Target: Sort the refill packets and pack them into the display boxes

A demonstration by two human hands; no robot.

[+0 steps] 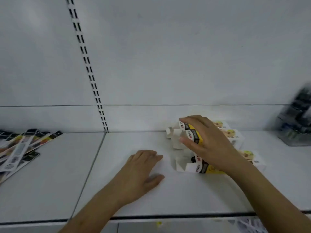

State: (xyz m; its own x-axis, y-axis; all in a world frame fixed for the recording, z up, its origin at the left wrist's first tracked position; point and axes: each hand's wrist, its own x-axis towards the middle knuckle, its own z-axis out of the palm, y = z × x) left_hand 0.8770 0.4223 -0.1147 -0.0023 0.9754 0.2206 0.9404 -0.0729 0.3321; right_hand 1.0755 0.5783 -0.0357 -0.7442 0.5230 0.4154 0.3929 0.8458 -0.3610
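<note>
On the white shelf (168, 190), left hand (139, 170) is lying flat, fingers relaxed; right hand (205, 142) is gripping a yellow display box (190, 132); lettering too blurred to read.

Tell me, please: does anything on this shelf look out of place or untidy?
Yes. The refill packets at the far left lie fanned out loose and crooked, not in any box. The display boxes under the right hand sit at uneven angles with end flaps open. The left hand rests flat on the shelf.
</note>
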